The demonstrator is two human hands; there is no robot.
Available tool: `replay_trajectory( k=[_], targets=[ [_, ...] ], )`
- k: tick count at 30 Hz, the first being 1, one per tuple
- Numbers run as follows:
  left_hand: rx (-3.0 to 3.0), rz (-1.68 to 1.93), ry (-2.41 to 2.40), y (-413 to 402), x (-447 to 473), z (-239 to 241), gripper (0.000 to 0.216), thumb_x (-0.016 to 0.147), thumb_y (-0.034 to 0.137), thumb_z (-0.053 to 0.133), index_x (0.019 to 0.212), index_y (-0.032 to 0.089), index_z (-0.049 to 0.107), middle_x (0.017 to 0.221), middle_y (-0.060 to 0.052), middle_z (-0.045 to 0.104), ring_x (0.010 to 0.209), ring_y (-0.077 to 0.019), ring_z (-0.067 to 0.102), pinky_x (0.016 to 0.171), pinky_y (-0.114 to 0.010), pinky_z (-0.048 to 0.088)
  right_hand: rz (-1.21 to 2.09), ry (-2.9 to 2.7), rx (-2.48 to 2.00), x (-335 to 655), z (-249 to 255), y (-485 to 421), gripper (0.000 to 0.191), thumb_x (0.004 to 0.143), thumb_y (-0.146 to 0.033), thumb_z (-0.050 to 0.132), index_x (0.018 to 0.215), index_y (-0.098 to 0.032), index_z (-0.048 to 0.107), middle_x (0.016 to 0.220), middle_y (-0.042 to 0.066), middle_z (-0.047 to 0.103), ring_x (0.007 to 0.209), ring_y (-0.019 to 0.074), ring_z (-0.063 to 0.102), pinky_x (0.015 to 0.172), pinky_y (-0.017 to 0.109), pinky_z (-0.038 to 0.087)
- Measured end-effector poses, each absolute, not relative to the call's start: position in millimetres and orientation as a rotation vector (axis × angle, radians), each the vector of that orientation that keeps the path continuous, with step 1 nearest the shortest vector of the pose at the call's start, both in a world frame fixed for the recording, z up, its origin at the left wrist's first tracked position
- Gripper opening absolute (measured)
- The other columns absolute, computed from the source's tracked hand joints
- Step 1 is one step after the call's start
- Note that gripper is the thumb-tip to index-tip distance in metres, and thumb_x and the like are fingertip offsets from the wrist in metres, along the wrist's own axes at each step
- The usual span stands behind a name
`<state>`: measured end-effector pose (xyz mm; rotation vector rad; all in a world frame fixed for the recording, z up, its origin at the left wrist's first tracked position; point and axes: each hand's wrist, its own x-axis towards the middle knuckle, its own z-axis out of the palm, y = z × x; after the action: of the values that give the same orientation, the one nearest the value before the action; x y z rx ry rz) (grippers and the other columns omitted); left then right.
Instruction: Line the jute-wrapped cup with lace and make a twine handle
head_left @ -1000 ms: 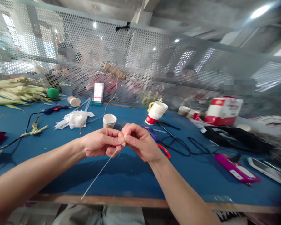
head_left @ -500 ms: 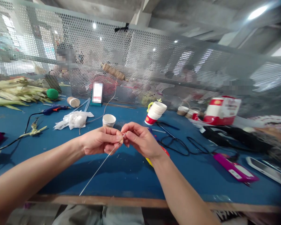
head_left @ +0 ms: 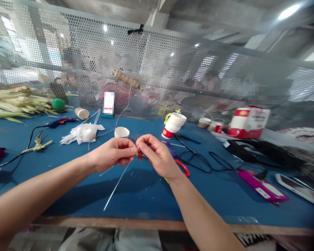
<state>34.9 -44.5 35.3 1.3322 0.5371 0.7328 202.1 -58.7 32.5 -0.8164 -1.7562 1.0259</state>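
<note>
My left hand and my right hand meet above the blue table, fingertips pinched together on the top end of a thin white wire. The wire slants down and to the left from the pinch toward the table's front edge. A white paper cup stands just behind my hands, and a string runs up from the table to a twine spool hung on the perforated screen.
Scissors with red handles lie under my right wrist. Crumpled white material, a blue glue gun, corn husks, stacked red-and-white cups, black cables, a pink device and a phone crowd the table. People sit behind the screen.
Both hands stayed pinched together and shifted slightly up and away. The wire's lower end swung right and now hangs steeper and shorter toward the table edge.
</note>
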Motion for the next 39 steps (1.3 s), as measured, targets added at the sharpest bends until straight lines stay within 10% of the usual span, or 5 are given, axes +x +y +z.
replay_trajectory(
  k=[14,23,39],
  targets=[
    [1.121,0.454,0.340,-46.7,31.1,39.5,0.023,0.070,0.033,0.064,0.071,0.012,0.055,0.056,0.002,0.055,0.039,-0.0037,0.042,0.041,-0.018,0.029,1.103,-1.778,-0.558,203.5,36.6,-63.4,0.011,0.081,-0.030,0.056,0.075,-0.021,0.055,0.074,0.000,0.050,0.062,0.0108,0.048,0.057,0.027,0.040],
    [2.117,1.177,0.764,-42.9,29.2,44.5,0.016,0.075,0.018,0.058,0.090,0.014,0.059,0.087,-0.006,0.061,0.075,-0.0116,0.054,0.070,-0.024,0.043,1.117,-1.355,-0.760,198.8,27.8,-48.4,0.012,0.077,-0.028,0.061,0.070,-0.020,0.055,0.059,-0.004,0.047,0.055,0.0077,0.042,0.050,0.022,0.035],
    [2.246,1.269,0.795,-39.1,32.0,36.8,0.008,0.075,0.020,0.058,0.072,0.014,0.062,0.066,-0.002,0.058,0.059,-0.0087,0.049,0.055,-0.020,0.037,1.191,-1.574,-0.847,202.5,31.1,-51.1,0.016,0.077,-0.031,0.059,0.071,-0.018,0.052,0.058,-0.004,0.051,0.048,0.0068,0.044,0.044,0.021,0.033]
  ],
)
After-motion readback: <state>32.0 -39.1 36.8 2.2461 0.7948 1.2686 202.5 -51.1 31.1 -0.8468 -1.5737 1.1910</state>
